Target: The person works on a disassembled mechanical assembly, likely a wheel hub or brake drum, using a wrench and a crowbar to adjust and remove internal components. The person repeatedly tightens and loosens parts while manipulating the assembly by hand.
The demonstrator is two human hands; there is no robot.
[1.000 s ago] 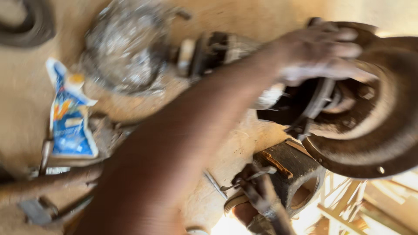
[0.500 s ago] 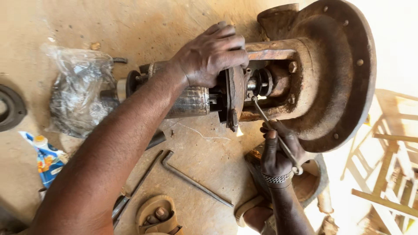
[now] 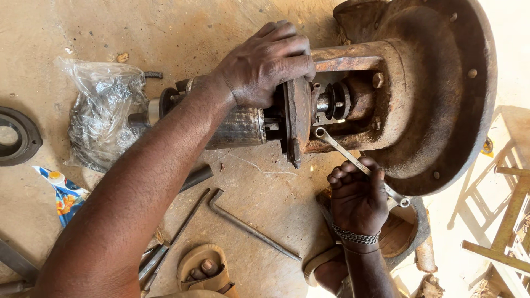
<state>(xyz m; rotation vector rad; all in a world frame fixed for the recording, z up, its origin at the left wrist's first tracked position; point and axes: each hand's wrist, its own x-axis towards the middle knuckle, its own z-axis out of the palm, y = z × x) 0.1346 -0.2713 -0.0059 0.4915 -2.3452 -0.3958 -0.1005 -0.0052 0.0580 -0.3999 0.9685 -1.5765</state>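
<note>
A rusty pump-like assembly (image 3: pixel 419 83) lies on its side on the concrete floor, with a wide round flange on the right and a grey cylindrical body (image 3: pixel 237 127) on the left. My left hand (image 3: pixel 265 63) grips it from above, at the middle plate (image 3: pixel 297 118). Lower down, my right hand (image 3: pixel 356 196), a beaded bracelet on its wrist, holds a slim ring spanner (image 3: pixel 337 148). The spanner's ring end sits at a bolt just under the shaft (image 3: pixel 331 102).
A clear plastic bag of parts (image 3: pixel 102 116) lies left of the assembly, and a black ring (image 3: pixel 16 135) at the left edge. An L-shaped key (image 3: pixel 248 226), rods (image 3: pixel 182 226) and a blue packet (image 3: pixel 63 196) lie on the floor. Sandalled feet (image 3: pixel 204 270) show below; a wooden frame (image 3: pixel 508 221) stands right.
The blurred, swinging view has settled over the assembly. My left hand stays clamped on the middle plate. My right hand has come into view with the spanner and holds it at the bolt.
</note>
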